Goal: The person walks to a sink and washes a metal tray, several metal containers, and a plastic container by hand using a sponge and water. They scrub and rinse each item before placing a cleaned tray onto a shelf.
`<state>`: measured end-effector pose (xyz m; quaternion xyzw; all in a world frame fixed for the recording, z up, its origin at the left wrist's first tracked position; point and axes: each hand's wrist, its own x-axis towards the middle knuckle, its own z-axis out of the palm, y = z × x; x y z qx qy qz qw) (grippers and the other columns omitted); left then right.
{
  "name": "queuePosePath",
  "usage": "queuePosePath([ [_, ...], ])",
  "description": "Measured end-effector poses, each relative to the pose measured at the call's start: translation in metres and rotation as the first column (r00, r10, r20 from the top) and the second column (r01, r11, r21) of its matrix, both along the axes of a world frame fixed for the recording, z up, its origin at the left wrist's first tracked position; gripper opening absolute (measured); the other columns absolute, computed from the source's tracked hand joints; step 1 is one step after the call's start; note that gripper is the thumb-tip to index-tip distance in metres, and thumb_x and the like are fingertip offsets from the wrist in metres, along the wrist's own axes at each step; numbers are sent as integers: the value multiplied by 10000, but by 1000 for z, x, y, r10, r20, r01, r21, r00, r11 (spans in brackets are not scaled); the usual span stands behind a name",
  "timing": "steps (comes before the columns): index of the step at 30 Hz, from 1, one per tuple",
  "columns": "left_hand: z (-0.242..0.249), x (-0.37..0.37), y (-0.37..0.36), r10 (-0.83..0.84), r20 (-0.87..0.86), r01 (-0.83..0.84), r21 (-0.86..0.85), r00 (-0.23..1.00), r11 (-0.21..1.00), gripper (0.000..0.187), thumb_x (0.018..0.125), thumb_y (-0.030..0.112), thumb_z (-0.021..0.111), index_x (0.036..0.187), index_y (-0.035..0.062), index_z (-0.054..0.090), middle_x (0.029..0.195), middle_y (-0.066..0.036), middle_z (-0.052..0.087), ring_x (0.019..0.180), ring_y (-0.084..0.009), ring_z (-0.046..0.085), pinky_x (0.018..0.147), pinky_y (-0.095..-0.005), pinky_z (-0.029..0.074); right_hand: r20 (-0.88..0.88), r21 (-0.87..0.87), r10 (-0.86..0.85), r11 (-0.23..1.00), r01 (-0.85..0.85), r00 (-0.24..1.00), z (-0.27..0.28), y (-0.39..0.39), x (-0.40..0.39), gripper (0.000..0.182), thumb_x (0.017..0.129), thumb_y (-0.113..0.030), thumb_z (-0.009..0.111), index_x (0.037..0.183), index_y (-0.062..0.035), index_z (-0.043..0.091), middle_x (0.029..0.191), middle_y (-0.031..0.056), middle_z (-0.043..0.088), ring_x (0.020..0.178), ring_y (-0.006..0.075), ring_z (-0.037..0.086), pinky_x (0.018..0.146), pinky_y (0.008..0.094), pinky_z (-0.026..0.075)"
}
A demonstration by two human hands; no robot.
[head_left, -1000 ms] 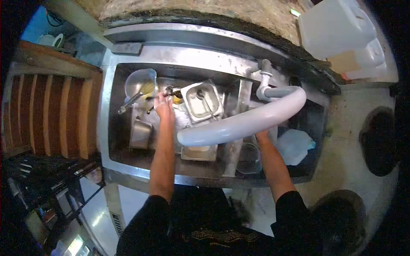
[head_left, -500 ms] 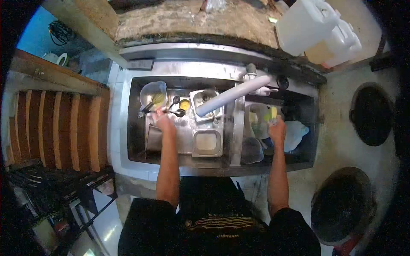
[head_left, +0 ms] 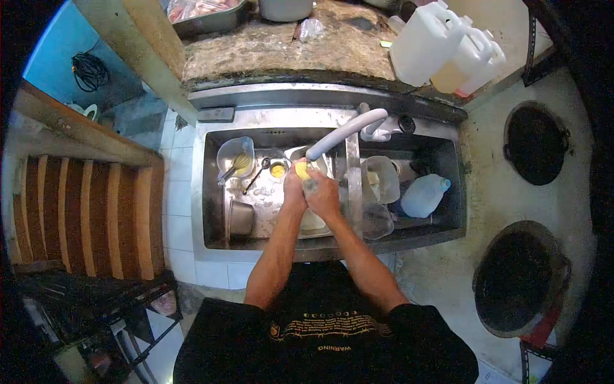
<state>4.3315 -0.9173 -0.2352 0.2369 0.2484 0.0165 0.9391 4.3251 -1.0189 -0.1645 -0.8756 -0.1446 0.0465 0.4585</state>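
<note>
My left hand [head_left: 293, 189] and my right hand [head_left: 323, 194] meet over the left sink basin, under the mouth of the grey faucet hose [head_left: 348, 133]. A yellow sponge [head_left: 301, 169] shows between them, gripped by my right hand. The fingers of my left hand are closed against it; anything else inside them is hidden. Left of my hands lie a dark spoon [head_left: 257, 175] and a small round container with yellow contents [head_left: 277, 170]. Farther left, a whisk [head_left: 238, 164] rests in a clear plastic tub [head_left: 235, 151]. A metal pan [head_left: 320, 224] is partly covered by my hands and forearms.
A metal container [head_left: 240, 218] stands at the left basin's lower left. The right basin holds a clear tub [head_left: 388, 177], another clear container [head_left: 376, 221] and a whitish jug [head_left: 425, 196]. White jerrycans [head_left: 425, 45] stand on the ledge; dark woks [head_left: 536, 142] are at right.
My right hand has brought the sponge from the right basin to the left one. My left hand has moved right from the whisk and spoons to meet it; one dark spoon fewer shows there.
</note>
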Motion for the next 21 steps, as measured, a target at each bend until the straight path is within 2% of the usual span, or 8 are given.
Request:
queuePosePath([
  [4, 10, -9, 10, -172, 31, 174, -56, 985, 983, 290, 1033, 286, 442, 1148, 77, 606, 936, -102, 671, 799, -216, 655, 709, -349, 545, -188, 110, 209, 975, -191, 960, 8, -15, 3, 297, 783, -177, 676, 1035, -22, 678, 1009, 233, 687, 921, 386, 678, 808, 449, 540],
  [10, 41, -21, 0, -184, -70, 191, 122, 980, 974, 261, 982, 242, 533, 1174, 78, 599, 946, -68, 650, 835, -202, 666, 738, -339, 556, -55, -521, 243, 821, -236, 968, 43, -3, -7, 302, 789, -255, 709, 1026, -69, 684, 944, 164, 709, 850, 322, 699, 754, 412, 547],
  [14, 63, -27, 5, -150, -48, 155, 128, 988, 980, 229, 972, 216, 535, 1151, 90, 598, 1034, -57, 640, 941, -181, 649, 794, -327, 534, -445, 312, 311, 933, -181, 839, -24, -16, 22, 357, 754, -275, 745, 1021, -45, 688, 909, 167, 707, 893, 342, 693, 797, 430, 554],
  [16, 12, -28, 13, -224, 201, 8, 726, 954, 687, 227, 932, 156, 572, 1146, 82, 598, 1059, -54, 635, 979, -174, 632, 806, -321, 526, -48, -251, 190, 948, -196, 981, 32, 5, -15, 322, 754, -243, 750, 1002, -43, 696, 915, 169, 708, 881, 345, 695, 789, 426, 555],
  [17, 4, -27, 13, -260, 215, 16, 740, 941, 673, 244, 907, 130, 593, 1145, 77, 596, 1068, -58, 633, 992, -182, 626, 814, -324, 523, 172, -506, 205, 857, -92, 963, 53, 10, -25, 305, 755, -227, 752, 992, -43, 700, 918, 170, 708, 874, 347, 696, 785, 425, 555],
  [18, 6, -26, 13, -295, 230, 22, 753, 927, 658, 265, 882, 104, 614, 1144, 71, 594, 1078, -62, 632, 1006, -190, 620, 822, -327, 520, 85, -556, 228, 819, -144, 970, 30, 8, -22, 315, 747, -232, 754, 993, -43, 702, 984, 182, 695, 907, 379, 679, 773, 451, 552],
  [20, 13, -26, 12, -333, 86, 302, 258, 939, 918, 333, 822, 61, 660, 1147, 55, 587, 1090, -81, 629, 1020, -229, 614, 840, -344, 515, -135, -383, 249, 880, -283, 959, -6, 2, -4, 301, 750, -203, 739, 998, -38, 696, 992, 157, 688, 879, 347, 685, 762, 460, 553],
  [21, 5, -21, 14, -370, 131, 235, 570, 920, 787, 339, 816, 49, 667, 1145, 47, 586, 1089, -85, 629, 1018, -235, 615, 842, -346, 516, -226, -286, 275, 898, -334, 934, -16, -2, 7, 294, 752, -189, 731, 1000, -35, 693, 997, 144, 684, 866, 330, 688, 756, 465, 554],
])
